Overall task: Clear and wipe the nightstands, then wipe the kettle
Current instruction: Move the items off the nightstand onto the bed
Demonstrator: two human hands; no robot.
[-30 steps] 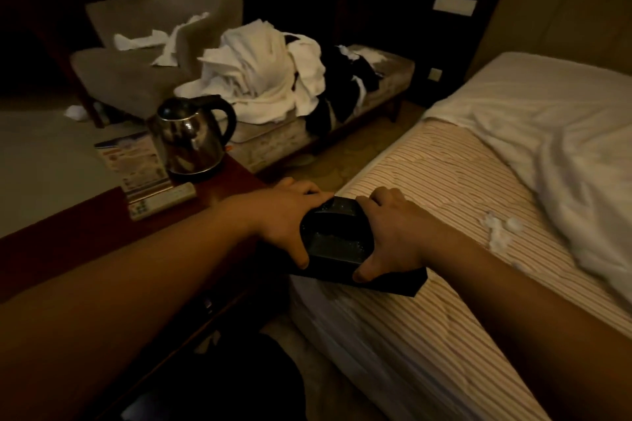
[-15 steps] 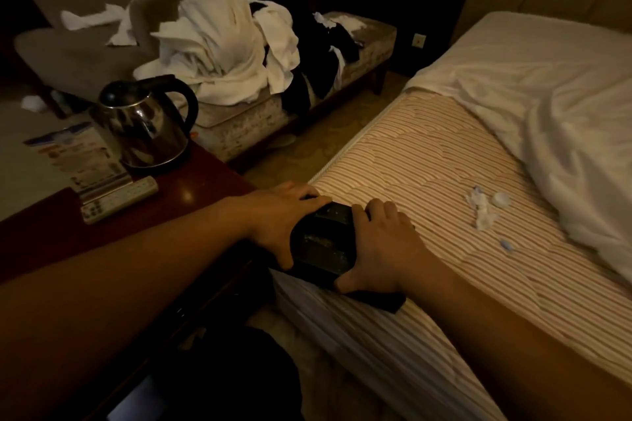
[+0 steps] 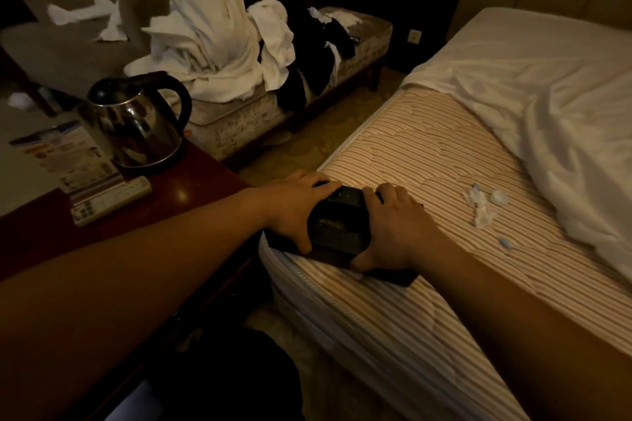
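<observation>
A black box-like object (image 3: pixel 338 225) lies on the near corner of the striped mattress (image 3: pixel 427 161), on top of a flat black tray (image 3: pixel 393 275). My left hand (image 3: pixel 294 205) grips its left side and my right hand (image 3: pixel 393 225) grips its right side, thumbs at the near edge. The dark red nightstand (image 3: pixel 191 195) stands to the left. On it sit a shiny steel kettle (image 3: pixel 136 120) with a black handle, a printed leaflet (image 3: pixel 65 154) and a white remote control (image 3: pixel 109 202).
Crumpled tissue bits (image 3: pixel 482 205) and a small blue piece (image 3: pixel 506 243) lie on the mattress. A white duvet (image 3: pixel 564 106) covers the bed's far side. A bench (image 3: pixel 369 31) piled with white linen (image 3: pixel 219 44) and an armchair (image 3: pixel 68 44) stand behind. Carpeted floor runs between bench and bed.
Both hands have lowered the black object onto the mattress corner and kept their grip. The view has tilted down and shifted a little left.
</observation>
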